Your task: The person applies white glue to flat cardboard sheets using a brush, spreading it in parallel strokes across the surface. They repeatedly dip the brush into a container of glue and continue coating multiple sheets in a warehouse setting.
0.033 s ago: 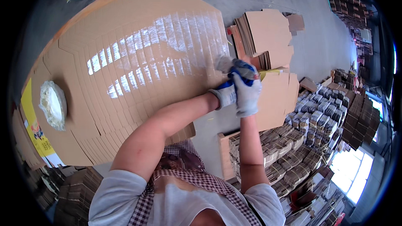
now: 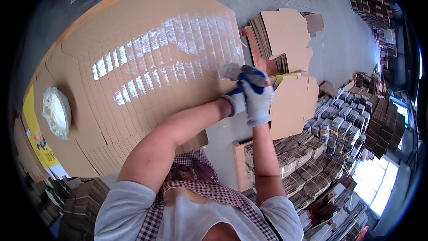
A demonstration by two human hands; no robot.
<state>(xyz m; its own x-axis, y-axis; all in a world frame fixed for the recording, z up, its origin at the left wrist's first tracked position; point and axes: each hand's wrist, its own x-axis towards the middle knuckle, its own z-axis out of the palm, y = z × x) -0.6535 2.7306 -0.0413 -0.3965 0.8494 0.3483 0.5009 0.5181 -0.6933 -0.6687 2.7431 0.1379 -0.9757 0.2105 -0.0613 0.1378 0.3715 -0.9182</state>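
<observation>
Cardboard sheets lie fanned in overlapping rows to my left, with wet, glossy streaks along their exposed strips. At their right edge, my hands come together in white gloves with blue palms. My right hand is closed, fingers curled over the grip of a greyish, motion-blurred brush. Tucked against it, my left hand appears closed on the same brush; its fingers are mostly hidden. The brush head lies over the edge of the glossy sheets. A plastic-wrapped bowl of white paste sits on the cardboard at far left.
Right of the hands are a stack of cut cardboard and another cardboard sheet. Tied bundles of cardboard fill the lower right, behind a wooden board. Grey floor shows between. A yellow printed sheet lies at far left.
Both hands and the brush have shifted slightly left, so the brush head sits further over the fanned sheets. The cardboard and the bowl have stayed in place.
</observation>
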